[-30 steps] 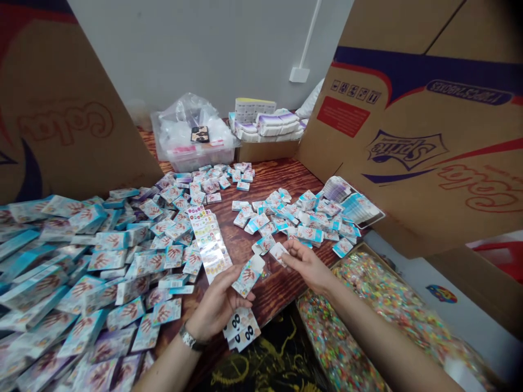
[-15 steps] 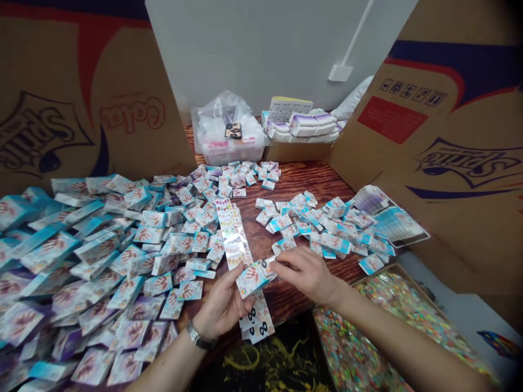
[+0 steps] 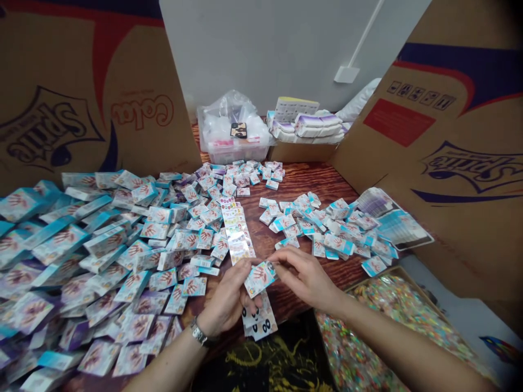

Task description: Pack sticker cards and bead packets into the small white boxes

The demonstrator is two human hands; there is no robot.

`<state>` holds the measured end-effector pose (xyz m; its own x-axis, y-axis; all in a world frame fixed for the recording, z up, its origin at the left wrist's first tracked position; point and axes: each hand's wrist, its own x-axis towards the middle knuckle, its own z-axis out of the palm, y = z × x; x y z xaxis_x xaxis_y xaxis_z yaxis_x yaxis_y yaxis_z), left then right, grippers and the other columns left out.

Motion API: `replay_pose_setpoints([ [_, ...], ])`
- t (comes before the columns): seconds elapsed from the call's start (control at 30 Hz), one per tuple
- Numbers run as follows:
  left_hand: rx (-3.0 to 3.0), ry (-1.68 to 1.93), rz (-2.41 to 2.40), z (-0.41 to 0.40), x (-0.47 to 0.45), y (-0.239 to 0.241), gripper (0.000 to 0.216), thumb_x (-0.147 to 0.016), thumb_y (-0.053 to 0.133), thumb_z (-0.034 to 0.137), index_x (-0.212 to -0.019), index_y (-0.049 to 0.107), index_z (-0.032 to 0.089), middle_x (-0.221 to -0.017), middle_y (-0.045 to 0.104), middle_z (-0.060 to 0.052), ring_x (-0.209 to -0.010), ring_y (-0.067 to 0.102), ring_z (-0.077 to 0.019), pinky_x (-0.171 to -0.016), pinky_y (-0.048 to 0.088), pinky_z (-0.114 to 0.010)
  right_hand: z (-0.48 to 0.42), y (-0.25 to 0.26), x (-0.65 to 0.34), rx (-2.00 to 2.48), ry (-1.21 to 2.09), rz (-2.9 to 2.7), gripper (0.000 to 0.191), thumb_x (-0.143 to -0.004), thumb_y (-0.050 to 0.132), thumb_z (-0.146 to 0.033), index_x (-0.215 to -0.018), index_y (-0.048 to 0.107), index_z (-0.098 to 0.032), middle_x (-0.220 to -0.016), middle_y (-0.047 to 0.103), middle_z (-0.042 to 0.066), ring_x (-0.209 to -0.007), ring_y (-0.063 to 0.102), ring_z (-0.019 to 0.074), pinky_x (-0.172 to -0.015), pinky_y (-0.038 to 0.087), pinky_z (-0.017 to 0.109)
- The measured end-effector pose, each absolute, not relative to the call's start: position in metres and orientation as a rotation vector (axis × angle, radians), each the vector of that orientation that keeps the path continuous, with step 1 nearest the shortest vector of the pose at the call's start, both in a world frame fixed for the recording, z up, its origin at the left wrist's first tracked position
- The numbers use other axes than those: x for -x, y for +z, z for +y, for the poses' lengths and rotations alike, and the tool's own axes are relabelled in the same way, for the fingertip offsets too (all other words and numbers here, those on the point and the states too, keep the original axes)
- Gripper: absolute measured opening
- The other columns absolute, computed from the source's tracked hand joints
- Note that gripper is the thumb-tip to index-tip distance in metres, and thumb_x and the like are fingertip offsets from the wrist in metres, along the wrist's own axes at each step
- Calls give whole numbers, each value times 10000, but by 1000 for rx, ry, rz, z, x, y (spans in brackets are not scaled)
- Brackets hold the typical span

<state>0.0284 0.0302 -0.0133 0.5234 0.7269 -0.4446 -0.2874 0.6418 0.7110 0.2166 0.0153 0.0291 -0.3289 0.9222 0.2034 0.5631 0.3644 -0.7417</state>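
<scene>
Through the head camera I see my left hand [image 3: 229, 299] and right hand [image 3: 306, 277] closed together on a small white-and-blue card packet [image 3: 260, 279] with a red handprint design, pinched between fingers and thumbs above the table's front edge. Just below it sits a white paper strip with black eye prints [image 3: 259, 321] — a long glossy sticker strip [image 3: 237, 231] lies just beyond, on the reddish-brown wooden table [image 3: 310, 182], between a big heap of matching packets [image 3: 81, 261] and a smaller spread [image 3: 327, 228].
</scene>
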Motion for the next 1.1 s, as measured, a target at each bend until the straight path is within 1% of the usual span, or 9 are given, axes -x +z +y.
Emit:
replay_pose_setpoints([
  [0.1, -1068, 756, 967, 28, -25, -12, 327, -878, 482, 436, -1095, 592, 217, -871, 636, -48, -719, 640, -174, -640, 545, -288, 15, 16, -209, 1425, 743, -1769, 127, -875, 505, -182, -972, 583, -209, -909, 593, 44, -820, 586, 164, -708, 493, 288],
  [0.17, -1491, 846, 1073, 25, -22, -13, 291, -878, 496, 383, -1084, 623, 223, -1051, 625, -80, -987, 592, -226, -894, 476, -362, 16, 9, -205, 1462, 717, -1695, 110, -860, 521, -188, -954, 575, -207, -902, 588, 41, -785, 584, 159, -693, 492, 285],
  [0.23, -1846, 868, 1134, 21, -20, -15, 370, -842, 555, 359, -1188, 572, 227, -1218, 560, -111, -1150, 497, -279, -1004, 384, -430, 17, 5, -200, 1468, 686, -1676, 110, -855, 522, -189, -952, 572, -208, -895, 591, 40, -774, 582, 159, -691, 489, 287],
  [0.33, -2133, 821, 1227, 15, -19, -22, 551, -820, 581, 297, -1336, 417, 197, -1243, 534, -158, -1161, 483, -309, -972, 405, -472, 17, 1, -190, 1446, 677, -1658, 109, -845, 532, -191, -944, 573, -211, -885, 600, 40, -778, 583, 165, -692, 489, 288],
  [0.47, -2232, 799, 1241, 17, -18, -28, 561, -834, 465, 117, -1372, 314, 160, -1207, 540, -163, -1134, 499, -274, -947, 432, -434, 17, -4, -175, 1411, 799, -1565, 109, -849, 538, -206, -956, 555, -211, -881, 614, 34, -754, 599, 154, -678, 498, 272],
  [0.6, -2187, 837, 1250, 22, -15, -26, 531, -804, 459, 80, -1319, 355, 160, -1187, 540, -151, -1104, 511, -262, -936, 436, -414, 14, -1, -165, 1383, 757, -1647, 118, -877, 497, -202, -985, 546, -213, -893, 624, 38, -786, 600, 161, -701, 492, 278],
  [0.83, -2116, 898, 1301, 25, -13, -22, 507, -815, 476, 111, -1304, 361, 184, -1141, 554, -130, -1062, 541, -251, -887, 461, -383, 14, 14, -168, 1269, 325, -1956, 181, -884, 465, -146, -1019, 551, -229, -927, 650, 55, -936, 551, 221, -863, 440, 407],
  [0.97, -2166, 917, 1283, 25, -14, -23, 533, -810, 471, 91, -1321, 356, 191, -1159, 557, -129, -1069, 537, -254, -893, 465, -390, 17, 15, -172, 1328, 488, -1888, 156, -881, 500, -193, -1018, 561, -238, -971, 618, 69, -1018, 526, 230, -832, 473, 375],
  [1.1, -2274, 999, 1302, 25, -13, -26, 518, -832, 418, 64, -1334, 364, 178, -1181, 553, -145, -1120, 512, -264, -946, 440, -413, 25, 17, -172, 1436, 682, -1747, 142, -849, 569, -232, -991, 557, -232, -931, 609, 45, -907, 569, 206, -784, 484, 347],
])
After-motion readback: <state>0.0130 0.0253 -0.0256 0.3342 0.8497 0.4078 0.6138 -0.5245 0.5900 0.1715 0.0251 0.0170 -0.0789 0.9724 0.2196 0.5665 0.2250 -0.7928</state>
